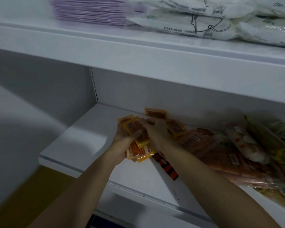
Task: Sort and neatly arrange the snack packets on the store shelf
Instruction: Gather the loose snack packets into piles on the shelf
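On the white lower shelf (82,134), the left hand (122,145) grips a fanned bundle of small orange snack packets (135,129), and the right hand (156,130) pinches the same bundle from its right side. A single orange packet (155,112) leans against the back wall, with a jumbled heap of larger snack bags (237,145) further right. On the upper shelf lie stacked purple plates (89,10) and white mask packs (196,22); their print is too blurred to read.
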`<control>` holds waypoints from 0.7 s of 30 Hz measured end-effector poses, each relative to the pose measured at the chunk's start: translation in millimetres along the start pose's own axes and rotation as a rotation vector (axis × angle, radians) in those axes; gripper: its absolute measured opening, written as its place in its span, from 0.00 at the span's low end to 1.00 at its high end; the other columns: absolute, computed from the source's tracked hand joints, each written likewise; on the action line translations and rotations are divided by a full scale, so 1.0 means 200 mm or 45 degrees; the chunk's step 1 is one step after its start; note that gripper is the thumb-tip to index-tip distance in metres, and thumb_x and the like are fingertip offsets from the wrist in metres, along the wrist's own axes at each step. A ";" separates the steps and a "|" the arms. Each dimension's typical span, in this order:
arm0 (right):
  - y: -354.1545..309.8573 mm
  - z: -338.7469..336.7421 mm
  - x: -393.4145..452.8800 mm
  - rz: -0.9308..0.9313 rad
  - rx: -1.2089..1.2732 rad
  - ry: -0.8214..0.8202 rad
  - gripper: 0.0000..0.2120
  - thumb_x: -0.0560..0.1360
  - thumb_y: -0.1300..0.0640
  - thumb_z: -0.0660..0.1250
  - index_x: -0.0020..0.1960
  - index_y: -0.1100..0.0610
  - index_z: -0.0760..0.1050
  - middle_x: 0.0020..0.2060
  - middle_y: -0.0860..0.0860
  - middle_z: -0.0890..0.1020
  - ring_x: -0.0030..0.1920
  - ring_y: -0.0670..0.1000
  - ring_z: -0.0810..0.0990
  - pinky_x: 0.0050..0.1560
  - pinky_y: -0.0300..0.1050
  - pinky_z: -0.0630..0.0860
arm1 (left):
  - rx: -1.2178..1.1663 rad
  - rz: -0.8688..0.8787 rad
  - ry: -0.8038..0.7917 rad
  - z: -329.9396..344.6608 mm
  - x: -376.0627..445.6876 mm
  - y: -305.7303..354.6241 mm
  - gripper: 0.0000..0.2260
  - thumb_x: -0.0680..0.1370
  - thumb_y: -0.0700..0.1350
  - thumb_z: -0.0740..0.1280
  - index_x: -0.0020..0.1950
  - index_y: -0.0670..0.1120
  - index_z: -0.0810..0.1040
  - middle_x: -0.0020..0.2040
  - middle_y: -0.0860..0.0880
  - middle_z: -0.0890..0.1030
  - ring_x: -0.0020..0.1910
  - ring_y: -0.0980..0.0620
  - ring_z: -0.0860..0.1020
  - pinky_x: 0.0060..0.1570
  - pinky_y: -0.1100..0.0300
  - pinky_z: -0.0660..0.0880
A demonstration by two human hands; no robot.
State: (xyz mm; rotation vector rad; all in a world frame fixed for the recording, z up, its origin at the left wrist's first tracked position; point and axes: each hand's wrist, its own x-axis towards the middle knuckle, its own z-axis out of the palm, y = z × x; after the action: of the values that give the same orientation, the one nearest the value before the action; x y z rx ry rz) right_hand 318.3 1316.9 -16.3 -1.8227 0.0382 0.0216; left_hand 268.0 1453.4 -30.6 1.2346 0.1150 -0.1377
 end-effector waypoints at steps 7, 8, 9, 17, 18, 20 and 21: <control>0.09 -0.13 0.25 -0.453 -1.474 -0.732 0.29 0.78 0.47 0.68 0.77 0.44 0.65 0.78 0.51 0.65 0.78 0.58 0.62 0.76 0.58 0.63 | -0.065 -0.040 0.186 -0.12 0.00 0.05 0.24 0.76 0.34 0.73 0.68 0.50 0.73 0.57 0.42 0.85 0.51 0.40 0.86 0.47 0.42 0.83; 0.07 -0.13 0.25 -0.489 -1.622 -0.838 0.30 0.79 0.42 0.65 0.79 0.41 0.61 0.79 0.50 0.62 0.79 0.59 0.58 0.77 0.62 0.59 | -0.070 -0.051 0.209 -0.14 0.00 0.06 0.24 0.76 0.34 0.73 0.67 0.52 0.73 0.56 0.42 0.85 0.50 0.40 0.86 0.45 0.43 0.83; 0.06 -0.13 0.26 -0.547 -1.690 -0.883 0.31 0.78 0.40 0.61 0.79 0.39 0.59 0.79 0.50 0.63 0.79 0.60 0.58 0.75 0.66 0.60 | -0.081 -0.058 0.222 -0.16 0.00 0.06 0.24 0.76 0.34 0.73 0.67 0.52 0.73 0.56 0.42 0.85 0.49 0.41 0.86 0.44 0.44 0.83; -0.02 -0.18 0.27 -0.561 -1.463 -0.626 0.14 0.83 0.54 0.61 0.68 0.54 0.70 0.54 0.55 0.81 0.51 0.56 0.82 0.52 0.53 0.79 | -0.135 -0.062 0.225 -0.17 0.03 0.06 0.25 0.76 0.36 0.73 0.68 0.53 0.72 0.58 0.42 0.85 0.51 0.39 0.86 0.48 0.34 0.81; -0.02 -0.19 0.27 -0.497 -1.187 -0.512 0.12 0.83 0.54 0.60 0.65 0.55 0.71 0.51 0.56 0.82 0.46 0.53 0.82 0.47 0.49 0.78 | -0.142 -0.055 0.222 -0.17 0.03 0.06 0.25 0.76 0.36 0.73 0.69 0.53 0.71 0.58 0.42 0.85 0.52 0.38 0.86 0.49 0.33 0.81; -0.04 -0.19 0.25 -0.323 -0.566 -0.370 0.04 0.85 0.55 0.60 0.57 0.54 0.72 0.45 0.54 0.80 0.39 0.49 0.79 0.37 0.41 0.74 | -0.179 -0.015 0.184 -0.14 0.04 0.05 0.25 0.77 0.34 0.71 0.71 0.51 0.70 0.60 0.42 0.84 0.55 0.38 0.85 0.52 0.34 0.81; -0.05 -0.18 0.23 -0.223 -0.333 -0.373 0.04 0.85 0.55 0.59 0.55 0.54 0.72 0.44 0.52 0.79 0.39 0.48 0.78 0.36 0.40 0.73 | -0.191 0.014 0.172 -0.13 0.05 0.05 0.25 0.78 0.33 0.70 0.71 0.50 0.69 0.61 0.42 0.84 0.56 0.38 0.84 0.52 0.35 0.81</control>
State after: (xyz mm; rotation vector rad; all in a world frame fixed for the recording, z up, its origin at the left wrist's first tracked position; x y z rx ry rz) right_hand 364.3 1284.2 1.3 -2.0608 -0.3452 0.1770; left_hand 279.8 1480.3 -31.7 1.0941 0.2319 -0.0352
